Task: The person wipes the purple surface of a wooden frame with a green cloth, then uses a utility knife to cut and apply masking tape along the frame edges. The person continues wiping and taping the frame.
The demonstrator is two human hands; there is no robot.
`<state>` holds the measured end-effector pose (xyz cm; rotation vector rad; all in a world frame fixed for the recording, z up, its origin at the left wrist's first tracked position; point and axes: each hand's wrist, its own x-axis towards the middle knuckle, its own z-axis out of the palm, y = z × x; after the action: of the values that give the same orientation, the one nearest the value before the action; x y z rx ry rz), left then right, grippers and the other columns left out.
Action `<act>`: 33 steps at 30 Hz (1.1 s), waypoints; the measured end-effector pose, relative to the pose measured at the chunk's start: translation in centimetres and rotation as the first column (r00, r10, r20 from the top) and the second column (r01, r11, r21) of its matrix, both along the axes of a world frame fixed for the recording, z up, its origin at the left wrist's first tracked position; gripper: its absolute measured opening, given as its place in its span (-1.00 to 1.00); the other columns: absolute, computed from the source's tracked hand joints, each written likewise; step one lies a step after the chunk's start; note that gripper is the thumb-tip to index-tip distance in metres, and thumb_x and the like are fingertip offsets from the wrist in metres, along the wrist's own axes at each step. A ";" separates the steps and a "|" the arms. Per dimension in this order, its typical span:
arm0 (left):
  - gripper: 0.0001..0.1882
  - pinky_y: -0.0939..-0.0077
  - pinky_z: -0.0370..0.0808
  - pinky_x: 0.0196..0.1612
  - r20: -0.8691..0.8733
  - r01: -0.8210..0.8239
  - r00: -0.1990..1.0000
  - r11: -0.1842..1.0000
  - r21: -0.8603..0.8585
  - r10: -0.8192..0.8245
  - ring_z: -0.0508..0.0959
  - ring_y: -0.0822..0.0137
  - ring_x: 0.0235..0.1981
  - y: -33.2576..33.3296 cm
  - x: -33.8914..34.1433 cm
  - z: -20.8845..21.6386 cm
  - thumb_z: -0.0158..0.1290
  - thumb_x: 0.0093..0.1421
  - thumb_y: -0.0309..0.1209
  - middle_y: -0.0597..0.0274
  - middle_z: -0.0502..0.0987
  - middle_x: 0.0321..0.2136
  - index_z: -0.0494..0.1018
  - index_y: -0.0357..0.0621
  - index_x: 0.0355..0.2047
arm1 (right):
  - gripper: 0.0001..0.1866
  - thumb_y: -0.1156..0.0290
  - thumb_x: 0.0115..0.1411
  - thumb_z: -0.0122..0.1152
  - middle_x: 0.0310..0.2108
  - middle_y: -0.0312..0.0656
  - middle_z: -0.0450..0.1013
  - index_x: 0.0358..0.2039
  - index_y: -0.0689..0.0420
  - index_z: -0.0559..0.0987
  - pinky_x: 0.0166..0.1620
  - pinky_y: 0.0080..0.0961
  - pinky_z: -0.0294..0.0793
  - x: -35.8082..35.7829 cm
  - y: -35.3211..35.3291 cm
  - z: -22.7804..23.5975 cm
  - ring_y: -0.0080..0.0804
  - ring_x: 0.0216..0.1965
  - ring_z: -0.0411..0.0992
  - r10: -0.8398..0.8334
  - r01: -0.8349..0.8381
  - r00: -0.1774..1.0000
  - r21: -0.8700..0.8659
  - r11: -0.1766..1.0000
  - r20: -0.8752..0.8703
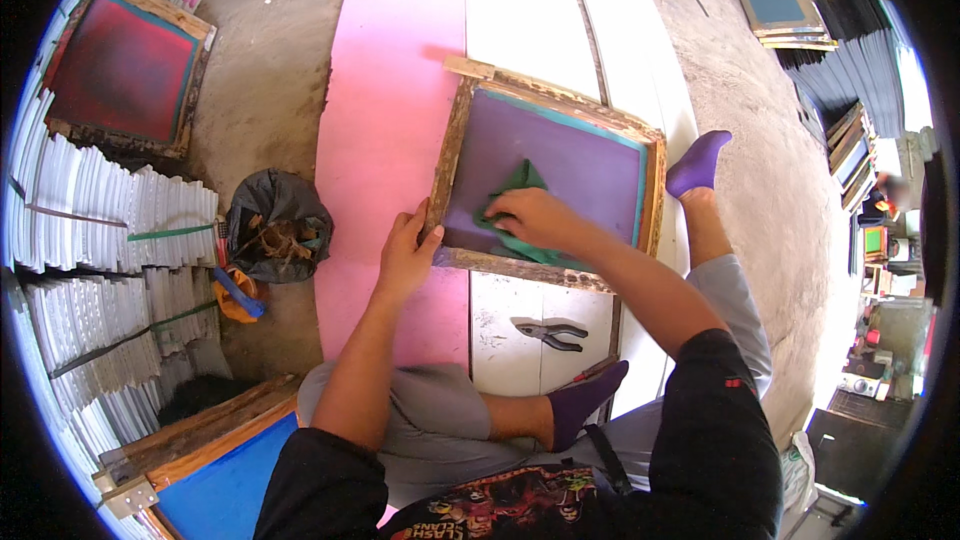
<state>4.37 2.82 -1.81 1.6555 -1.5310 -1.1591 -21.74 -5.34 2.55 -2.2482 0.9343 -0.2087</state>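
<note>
A wooden-framed printing screen (580, 155) with purple mesh and teal edging lies tilted on the pink and white boards before me. My right hand (540, 218) is closed on a green cloth (525, 177), pressed against the mesh near the frame's lower middle. Part of the cloth is hidden under that hand. At the frame's lower left corner, my left hand (407, 252) grips the wooden edge, thumb on the near side and fingers along the outside. Between the frame and my crossed leg rests a pair of pliers (550, 335) with dark handles.
Pink board (390, 70) and white boards (530, 10) cover the floor ahead. To the left stand strapped stacks of white sheets (110, 205), a black bag (270, 200) of debris and a red screen (125, 65). A blue screen (225, 470) leans at lower left. My purple-socked foot (697, 162) flanks the frame.
</note>
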 end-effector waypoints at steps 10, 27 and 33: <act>-0.39 0.37 0.48 -0.03 -0.017 0.004 1.000 1.000 -0.029 -0.004 0.51 0.22 -0.19 0.1 0.2 -0.6 0.10 0.37 -0.25 0.11 0.42 -0.16 0.29 -0.08 0.39 | -0.77 0.37 0.18 0.26 -0.26 0.03 0.62 -0.17 0.10 0.73 -0.11 -0.06 0.56 -6.5 1.6 -1.1 0.05 -0.17 0.59 0.319 -0.183 0.840 0.325 0.928 -0.439; -0.40 0.46 0.44 0.00 -0.012 0.018 1.000 1.000 0.003 -0.018 0.46 0.34 -0.15 0.0 0.3 0.0 0.06 0.41 -0.26 0.19 0.38 -0.19 0.26 -0.13 0.41 | -0.80 0.46 0.14 0.33 -0.22 -0.16 0.59 -0.21 0.00 0.75 -0.03 -0.24 0.53 -12.1 2.5 0.7 -0.13 -0.10 0.55 0.087 0.027 0.918 0.279 0.960 -0.387; -0.40 0.48 0.39 0.10 -0.041 0.023 0.999 0.999 -0.038 -0.025 0.44 0.32 -0.09 0.0 0.7 -1.0 0.05 0.42 -0.28 0.17 0.38 -0.17 0.25 -0.16 0.41 | -0.75 0.44 0.14 0.30 -0.14 -0.09 0.58 -0.15 0.00 0.73 0.04 -0.12 0.52 -16.5 0.0 1.8 -0.06 -0.06 0.56 -0.402 0.393 0.889 -0.084 0.916 -0.219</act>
<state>5.05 2.82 -2.86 1.5835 -1.5412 -1.1633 -38.26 -5.33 4.34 -2.1218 1.5305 -0.1453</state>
